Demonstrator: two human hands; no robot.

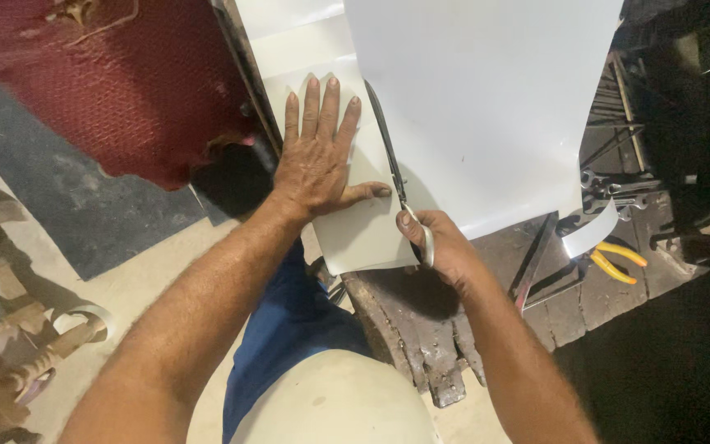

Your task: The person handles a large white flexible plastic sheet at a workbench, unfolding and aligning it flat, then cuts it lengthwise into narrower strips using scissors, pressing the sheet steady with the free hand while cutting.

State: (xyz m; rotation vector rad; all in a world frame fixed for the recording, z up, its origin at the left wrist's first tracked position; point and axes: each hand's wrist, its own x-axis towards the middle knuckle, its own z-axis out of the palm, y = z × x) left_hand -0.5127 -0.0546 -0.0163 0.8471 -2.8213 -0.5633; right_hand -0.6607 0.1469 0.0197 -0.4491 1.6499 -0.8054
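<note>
Head cam: R hand grips scissors, L hand flat on white sheet, pliers nearby.

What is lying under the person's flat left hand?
Under the left hand lies the large white sheet, which rests on the dark worn workbench. The bench surface beneath the sheet is covered.

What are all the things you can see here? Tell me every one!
Large white sheet: one, white, lying over the workbench, being cut.
Metal scissors: one pair, dark blades, in the sheet's cut.
Yellow-handled pliers: one, yellow, right side of bench.
Worn metal workbench: one, dark brown, under the sheet.
Dark red patterned panel: one, top left.
Carved wooden furniture: pale brown, left edge.
Left hand: flat on the sheet.
Right hand: gripping the scissors.
</note>
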